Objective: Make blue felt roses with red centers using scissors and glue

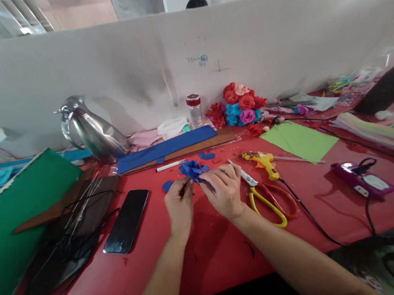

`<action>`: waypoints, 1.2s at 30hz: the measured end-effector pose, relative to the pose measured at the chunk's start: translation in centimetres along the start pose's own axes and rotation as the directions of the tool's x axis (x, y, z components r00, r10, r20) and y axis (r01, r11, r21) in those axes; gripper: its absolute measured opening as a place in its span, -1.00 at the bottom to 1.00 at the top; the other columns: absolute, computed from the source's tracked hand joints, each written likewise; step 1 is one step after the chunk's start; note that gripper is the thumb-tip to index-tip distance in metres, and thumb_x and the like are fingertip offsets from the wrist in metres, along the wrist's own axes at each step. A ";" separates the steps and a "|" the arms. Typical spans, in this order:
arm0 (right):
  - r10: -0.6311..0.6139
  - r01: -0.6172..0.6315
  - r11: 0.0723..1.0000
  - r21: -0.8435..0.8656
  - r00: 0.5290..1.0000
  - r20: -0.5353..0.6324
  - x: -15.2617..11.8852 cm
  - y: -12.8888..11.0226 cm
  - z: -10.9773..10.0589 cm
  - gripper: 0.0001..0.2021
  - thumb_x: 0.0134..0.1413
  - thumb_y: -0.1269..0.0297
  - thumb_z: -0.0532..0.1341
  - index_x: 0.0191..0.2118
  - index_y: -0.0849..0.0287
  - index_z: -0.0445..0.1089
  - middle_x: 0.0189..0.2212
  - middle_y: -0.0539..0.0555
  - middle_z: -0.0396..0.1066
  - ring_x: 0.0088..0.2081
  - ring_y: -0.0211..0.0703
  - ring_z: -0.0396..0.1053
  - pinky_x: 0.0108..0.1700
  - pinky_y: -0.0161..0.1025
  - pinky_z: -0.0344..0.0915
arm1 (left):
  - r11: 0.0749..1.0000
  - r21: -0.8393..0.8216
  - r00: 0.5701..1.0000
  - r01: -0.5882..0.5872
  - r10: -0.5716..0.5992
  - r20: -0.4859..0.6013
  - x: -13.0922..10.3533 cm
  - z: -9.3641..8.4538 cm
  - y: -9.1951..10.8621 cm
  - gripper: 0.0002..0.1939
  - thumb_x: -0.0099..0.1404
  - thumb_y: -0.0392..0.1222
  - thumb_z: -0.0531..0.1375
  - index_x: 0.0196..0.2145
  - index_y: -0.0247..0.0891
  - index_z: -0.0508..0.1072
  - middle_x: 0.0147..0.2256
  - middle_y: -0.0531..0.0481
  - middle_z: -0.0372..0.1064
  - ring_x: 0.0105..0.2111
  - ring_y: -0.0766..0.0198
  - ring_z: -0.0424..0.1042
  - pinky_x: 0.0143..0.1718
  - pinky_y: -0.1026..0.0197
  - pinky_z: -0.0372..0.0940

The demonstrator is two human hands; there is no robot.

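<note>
Between my two hands is a blue paper flower (pixel 191 168), its ruffled petals facing up and away from me. My left hand (pixel 180 204) pinches it from below on the left, where the fingertips hide its base. On the right side, the fingers of my right hand (pixel 223 187) are closed on a petal at the flower's edge. A loose blue petal piece (pixel 168 186) lies just left of the flower, and more blue scraps (pixel 207 156) rest behind it. Scissors (pixel 256 193) with one yellow and one red handle lie right beside my right hand.
A yellow glue gun (pixel 265 163) with a trailing cord lies right of the scissors, near a purple power strip (pixel 364 179). At left are a phone (pixel 127 221) and a steel jug (pixel 90 129). Behind stand a blue strip (pixel 168 148), a jar (pixel 194 112) and finished paper flowers (pixel 244 103).
</note>
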State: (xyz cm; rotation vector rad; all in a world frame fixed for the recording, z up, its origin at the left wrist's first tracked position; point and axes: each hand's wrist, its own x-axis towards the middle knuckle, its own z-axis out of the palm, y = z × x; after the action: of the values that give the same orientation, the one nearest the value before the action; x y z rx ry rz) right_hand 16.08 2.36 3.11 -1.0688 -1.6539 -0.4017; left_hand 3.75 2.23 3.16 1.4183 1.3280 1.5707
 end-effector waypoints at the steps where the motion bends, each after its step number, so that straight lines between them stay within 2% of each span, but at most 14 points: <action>1: -0.011 0.011 1.000 -0.012 1.000 -0.004 0.0 0.1 0.0 -0.97 0.09 0.35 0.26 -0.33 0.07 0.43 -0.44 -0.05 0.54 -0.32 -0.16 0.27 -0.12 -0.12 0.04 | 1.000 0.002 1.000 -0.006 0.006 0.008 0.0 0.0 0.0 -0.88 0.15 -0.19 0.21 -0.47 -0.24 0.51 -0.55 0.06 0.35 -0.53 0.34 0.28 -0.46 0.29 0.23; 10: -0.061 0.058 0.996 -0.071 0.997 -0.042 0.2 0.5 -0.2 -0.97 0.10 0.34 0.25 -0.34 0.09 0.44 -0.45 -0.03 0.53 -0.33 -0.15 0.25 -0.10 -0.10 0.04 | 1.000 -0.029 1.000 0.004 -0.003 0.019 -0.1 0.1 0.5 -0.85 0.11 -0.10 0.27 -0.48 -0.24 0.50 -0.54 0.06 0.36 -0.51 0.33 0.28 -0.44 0.27 0.22; 17: -0.057 0.056 0.998 -0.026 0.997 -0.048 0.3 0.3 -0.4 -0.97 0.09 0.34 0.26 -0.31 0.07 0.42 -0.45 -0.03 0.51 -0.32 -0.15 0.27 -0.10 -0.10 0.03 | 0.959 -0.232 0.986 0.166 -0.162 0.037 0.1 0.3 0.9 -0.79 0.03 -0.08 0.31 -0.56 -0.27 0.47 -0.62 0.09 0.26 -0.58 0.39 0.16 -0.52 0.31 0.13; 23: -0.041 0.048 0.993 0.111 0.997 -0.066 0.4 -0.4 -1.3 -0.88 0.06 0.30 0.27 -0.23 0.03 0.38 -0.38 -0.01 0.48 -0.32 -0.14 0.32 -0.12 -0.09 0.09 | 0.903 -0.391 0.983 0.180 -0.183 0.030 0.2 0.0 0.8 -0.78 -0.02 -0.08 0.35 -0.59 -0.26 0.45 -0.64 0.13 0.16 -0.58 0.42 0.06 -0.52 0.32 0.08; 31: 0.038 -0.014 0.968 0.252 0.995 -0.088 0.7 -0.8 -2.0 -0.84 0.09 0.48 0.14 -0.22 0.10 0.29 -0.40 0.04 0.43 -0.37 -0.15 0.31 -0.23 -0.12 0.14 | 0.874 -0.452 0.981 0.178 -0.195 0.010 0.4 0.0 0.7 -0.78 -0.08 -0.19 0.34 -0.70 -0.25 0.37 -0.69 0.15 0.13 -0.60 0.43 0.06 -0.51 0.31 0.10; 36: 0.211 -0.170 0.925 0.340 0.974 -0.088 0.7 -0.7 -1.5 -0.90 0.15 0.45 0.09 -0.28 0.11 0.27 -0.43 0.01 0.38 -0.38 -0.18 0.29 -0.22 -0.14 0.18 | 0.848 -0.504 0.982 0.165 -0.188 0.005 0.4 0.0 0.4 -0.86 -0.13 -0.16 0.38 -0.62 -0.22 0.50 -0.60 0.10 0.35 -0.53 0.37 0.25 -0.38 0.26 0.25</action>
State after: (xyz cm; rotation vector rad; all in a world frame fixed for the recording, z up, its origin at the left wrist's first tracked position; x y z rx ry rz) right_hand 16.44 1.23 4.43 -0.9205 -1.4300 -0.0546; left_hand 3.74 2.51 3.68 0.9138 0.9388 1.6717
